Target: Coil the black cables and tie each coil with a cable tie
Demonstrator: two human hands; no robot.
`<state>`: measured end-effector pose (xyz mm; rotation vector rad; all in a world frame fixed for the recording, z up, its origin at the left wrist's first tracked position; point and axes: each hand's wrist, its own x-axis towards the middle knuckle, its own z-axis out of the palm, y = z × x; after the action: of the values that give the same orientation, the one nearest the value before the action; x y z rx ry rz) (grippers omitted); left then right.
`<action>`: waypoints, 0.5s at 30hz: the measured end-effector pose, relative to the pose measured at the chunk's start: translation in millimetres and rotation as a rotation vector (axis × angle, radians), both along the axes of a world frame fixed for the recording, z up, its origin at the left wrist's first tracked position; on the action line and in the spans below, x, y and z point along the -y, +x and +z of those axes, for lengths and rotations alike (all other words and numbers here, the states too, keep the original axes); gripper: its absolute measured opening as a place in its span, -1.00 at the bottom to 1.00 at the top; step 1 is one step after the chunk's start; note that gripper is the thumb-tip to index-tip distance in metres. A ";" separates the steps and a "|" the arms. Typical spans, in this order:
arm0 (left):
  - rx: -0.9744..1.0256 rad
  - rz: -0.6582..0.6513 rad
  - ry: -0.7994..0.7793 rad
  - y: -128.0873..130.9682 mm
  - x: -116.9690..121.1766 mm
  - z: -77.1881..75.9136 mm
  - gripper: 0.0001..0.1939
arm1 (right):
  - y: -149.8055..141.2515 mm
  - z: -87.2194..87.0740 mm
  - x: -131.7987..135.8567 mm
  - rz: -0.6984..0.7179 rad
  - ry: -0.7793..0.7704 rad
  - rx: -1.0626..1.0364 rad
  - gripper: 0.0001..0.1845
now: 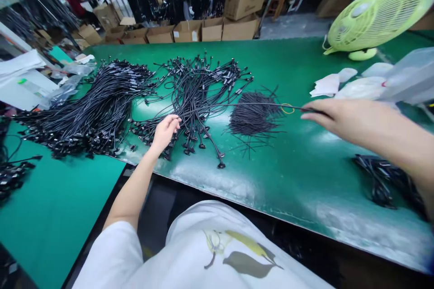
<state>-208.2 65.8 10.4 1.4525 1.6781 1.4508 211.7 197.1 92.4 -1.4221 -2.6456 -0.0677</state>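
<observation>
A black cable (220, 105) is stretched sideways above the green table, between my two hands. My left hand (165, 133) is closed on its left end, over the edge of a loose pile of black cables (193, 86) with connectors. At the other end my right hand (325, 115) pinches the cable between thumb and fingers. Beneath the cable, between the hands, lies a heap of short thin black ties (254, 115). A yellow rubber band (287, 108) shows close to my right hand's fingertips.
A large cable bundle (98, 104) covers the table's left side. Coiled black cables (386, 180) lie at the right, below my forearm. A green fan (376, 13) and white plastic bags (366, 83) occupy the back right. Cardboard boxes (188, 31) line the far edge. A person (74, 2) sits far back left.
</observation>
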 end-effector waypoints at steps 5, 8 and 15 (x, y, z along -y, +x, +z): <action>-0.476 0.355 0.459 -29.2 -16.0 29.8 -0.74 | 19.1 -1.3 59.8 0.205 -0.243 -0.299 -0.56; -0.718 0.232 0.192 -66.6 -11.7 45.4 -0.77 | 33.7 2.8 66.7 0.120 -0.217 -0.356 -0.51; -0.436 0.041 -0.264 -48.3 36.0 44.5 -0.72 | 31.7 -54.1 69.2 0.016 -0.112 0.064 -0.59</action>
<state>-256.5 29.7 54.9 1.6697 2.0738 0.9247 243.4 127.9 38.3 -1.4554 -2.7524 0.0384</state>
